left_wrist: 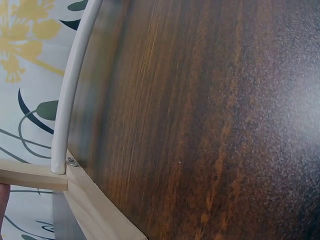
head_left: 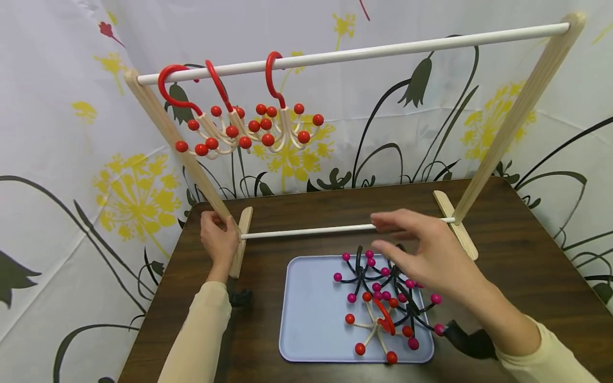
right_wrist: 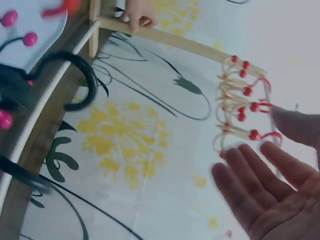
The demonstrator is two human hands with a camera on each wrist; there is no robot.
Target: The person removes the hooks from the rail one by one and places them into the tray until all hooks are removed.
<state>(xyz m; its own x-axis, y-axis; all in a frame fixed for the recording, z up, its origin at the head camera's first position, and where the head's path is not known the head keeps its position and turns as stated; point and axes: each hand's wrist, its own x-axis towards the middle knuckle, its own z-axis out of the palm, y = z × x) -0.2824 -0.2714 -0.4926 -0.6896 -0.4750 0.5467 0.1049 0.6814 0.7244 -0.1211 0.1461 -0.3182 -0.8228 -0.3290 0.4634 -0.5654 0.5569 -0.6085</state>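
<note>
My left hand [head_left: 219, 239] grips the lower part of the rack's left wooden post [head_left: 196, 170]; in the left wrist view only a fingertip [left_wrist: 4, 195] shows beside the post. Above the tray's right side my right hand [head_left: 431, 250] hovers, fingers extended and thumb apart, holding nothing. From the left of the white top bar [head_left: 383, 52] hang three cream multi-arm hangers [head_left: 284, 125] with red hooks and red balls. One more red-hooked hanger [head_left: 378, 324] lies on the light blue tray [head_left: 311, 308], among several black hangers [head_left: 360, 274] with magenta balls, partly overlapping.
The rack's lower white rod [head_left: 306, 231] runs behind the tray between two wooden feet [head_left: 455, 226]. A dark wood table [head_left: 258, 314] carries everything. Behind the rack hangs a flower-printed curtain [head_left: 268, 26]. Dark straps sit near both wrists.
</note>
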